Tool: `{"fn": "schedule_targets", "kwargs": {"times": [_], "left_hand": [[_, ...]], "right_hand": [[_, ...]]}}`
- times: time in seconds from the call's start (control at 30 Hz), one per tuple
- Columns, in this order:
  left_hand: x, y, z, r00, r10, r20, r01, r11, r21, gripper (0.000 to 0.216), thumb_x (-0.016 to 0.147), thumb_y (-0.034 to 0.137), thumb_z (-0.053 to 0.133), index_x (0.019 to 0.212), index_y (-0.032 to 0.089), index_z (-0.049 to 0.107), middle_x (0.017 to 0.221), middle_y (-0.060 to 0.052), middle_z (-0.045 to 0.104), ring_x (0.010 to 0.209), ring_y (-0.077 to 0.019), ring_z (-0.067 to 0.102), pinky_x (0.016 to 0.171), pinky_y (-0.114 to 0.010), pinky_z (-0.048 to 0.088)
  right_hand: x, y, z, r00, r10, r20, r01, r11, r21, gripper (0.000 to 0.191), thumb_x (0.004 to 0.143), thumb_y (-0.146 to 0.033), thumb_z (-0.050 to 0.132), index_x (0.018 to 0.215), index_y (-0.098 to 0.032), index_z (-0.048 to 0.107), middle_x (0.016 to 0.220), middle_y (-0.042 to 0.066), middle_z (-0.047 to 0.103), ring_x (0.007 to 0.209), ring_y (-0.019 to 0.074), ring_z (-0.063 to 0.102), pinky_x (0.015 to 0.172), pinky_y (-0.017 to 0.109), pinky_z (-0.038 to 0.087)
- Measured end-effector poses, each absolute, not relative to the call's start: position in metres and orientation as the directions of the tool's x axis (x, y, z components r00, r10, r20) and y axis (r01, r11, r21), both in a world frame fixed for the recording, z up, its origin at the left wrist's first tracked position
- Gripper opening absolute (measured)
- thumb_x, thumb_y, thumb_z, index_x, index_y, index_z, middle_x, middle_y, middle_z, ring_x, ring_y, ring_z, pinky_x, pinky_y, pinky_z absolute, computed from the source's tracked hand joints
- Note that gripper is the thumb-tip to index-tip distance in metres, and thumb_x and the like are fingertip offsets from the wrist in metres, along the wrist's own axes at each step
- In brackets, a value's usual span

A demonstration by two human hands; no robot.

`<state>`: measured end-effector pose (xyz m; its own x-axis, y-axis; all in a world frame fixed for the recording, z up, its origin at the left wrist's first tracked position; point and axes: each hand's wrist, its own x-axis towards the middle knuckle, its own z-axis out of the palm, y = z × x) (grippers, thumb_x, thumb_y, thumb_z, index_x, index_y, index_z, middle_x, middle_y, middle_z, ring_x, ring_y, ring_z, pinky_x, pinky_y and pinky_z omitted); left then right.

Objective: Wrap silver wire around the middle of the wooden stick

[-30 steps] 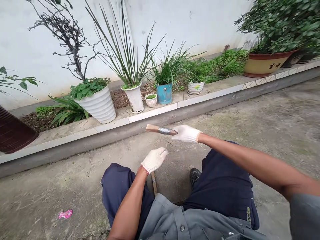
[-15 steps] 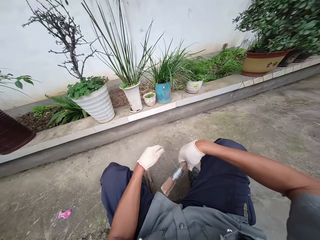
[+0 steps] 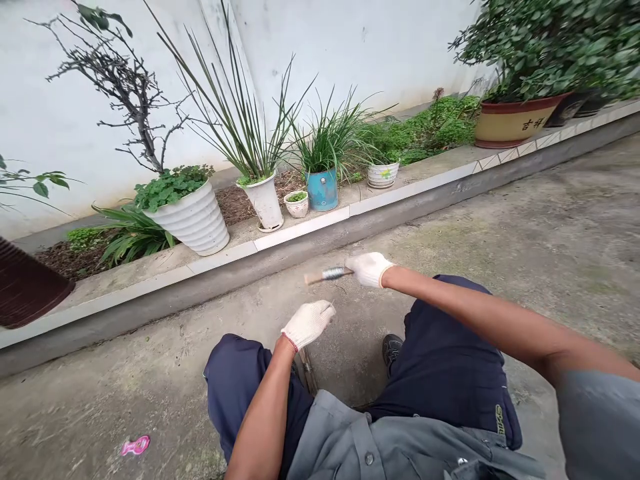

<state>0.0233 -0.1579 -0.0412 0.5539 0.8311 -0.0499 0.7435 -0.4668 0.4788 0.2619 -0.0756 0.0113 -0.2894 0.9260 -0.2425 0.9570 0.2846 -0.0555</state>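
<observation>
In a white knit glove, my right hand (image 3: pixel 369 269) grips one end of a wooden stick (image 3: pixel 314 278) out in front of me. Silvery wire (image 3: pixel 334 273) is wound around the stick's middle, and the stick looks slightly blurred by motion. My left hand (image 3: pixel 309 323), gloved too, is lower and to the left, with thumb and fingertips pinched together. The strand of wire at its fingertips is too thin to follow clearly now. Behind its wrist, between my legs, a second wooden piece (image 3: pixel 309 372) shows in part.
A low concrete ledge (image 3: pixel 300 235) crosses ahead, bearing several potted plants, among them a white ribbed pot (image 3: pixel 193 220) and a blue pot (image 3: pixel 323 191). A pink object (image 3: pixel 135 445) lies on the concrete ground at left. My shoe (image 3: pixel 392 349) is beside the right knee.
My right hand has swung the wire-wound stick up and forward, away from my body, turning it nearly level. My left hand has shifted slightly down and right in view, still pinched.
</observation>
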Motion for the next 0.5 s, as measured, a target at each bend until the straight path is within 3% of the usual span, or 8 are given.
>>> {"fn": "schedule_targets", "kwargs": {"times": [0.07,0.17,0.27,0.37,0.43,0.5], "left_hand": [[0.021,-0.157,-0.041,0.558,0.829,-0.024,0.748,-0.491,0.446,0.037,0.107,0.035,0.037,0.095,0.021,0.07,0.092,-0.003,0.073,0.078,-0.0171,0.064,0.071,-0.025,0.041],[0.019,-0.155,-0.038,0.523,0.852,-0.01,0.766,-0.465,0.444,0.038,0.107,0.035,0.037,0.097,0.022,0.072,0.096,-0.003,0.075,0.081,-0.0179,0.066,0.073,-0.025,0.042],[0.019,-0.153,-0.037,0.492,0.871,-0.009,0.773,-0.432,0.466,0.037,0.106,0.035,0.04,0.101,0.022,0.074,0.102,-0.004,0.077,0.085,-0.0182,0.068,0.077,-0.024,0.045],[0.019,-0.152,-0.035,0.479,0.878,-0.006,0.766,-0.415,0.491,0.036,0.106,0.033,0.041,0.106,0.021,0.075,0.105,-0.004,0.077,0.081,-0.0165,0.069,0.076,-0.023,0.047],[0.02,-0.152,-0.033,0.481,0.877,0.009,0.758,-0.421,0.499,0.035,0.105,0.031,0.042,0.104,0.02,0.076,0.1,-0.003,0.078,0.074,-0.0148,0.068,0.072,-0.021,0.048],[0.022,-0.154,-0.03,0.497,0.867,0.041,0.745,-0.451,0.491,0.04,0.104,0.031,0.04,0.095,0.019,0.077,0.088,-0.004,0.078,0.069,-0.0144,0.067,0.067,-0.02,0.049]], "right_hand": [[0.261,-0.08,-0.002,-0.297,0.87,-0.394,0.934,0.35,0.068,0.022,0.072,-0.02,0.072,0.093,-0.017,0.075,0.09,0.018,0.074,0.088,0.0328,0.07,0.078,0.042,0.049],[0.26,-0.102,-0.019,-0.413,0.702,-0.58,0.829,0.554,0.08,0.018,0.064,-0.016,0.072,0.082,-0.019,0.075,0.083,0.013,0.073,0.085,0.0305,0.069,0.077,0.041,0.049],[0.259,-0.126,-0.023,-0.577,0.491,-0.652,0.681,0.73,-0.052,0.017,0.064,-0.019,0.072,0.08,-0.02,0.073,0.078,0.007,0.071,0.076,0.0244,0.066,0.07,0.035,0.044],[0.259,-0.139,-0.007,-0.706,0.331,-0.626,0.592,0.762,-0.264,0.016,0.069,-0.03,0.074,0.081,-0.021,0.069,0.071,0.0,0.063,0.066,0.0176,0.058,0.064,0.03,0.039],[0.262,-0.141,0.011,-0.76,0.306,-0.573,0.571,0.735,-0.365,0.018,0.071,-0.036,0.073,0.081,-0.022,0.066,0.066,-0.004,0.058,0.063,0.0145,0.053,0.062,0.028,0.035],[0.265,-0.139,0.029,-0.789,0.364,-0.495,0.581,0.704,-0.408,0.019,0.073,-0.038,0.071,0.081,-0.022,0.065,0.064,-0.006,0.055,0.061,0.0126,0.05,0.06,0.027,0.032]]}}
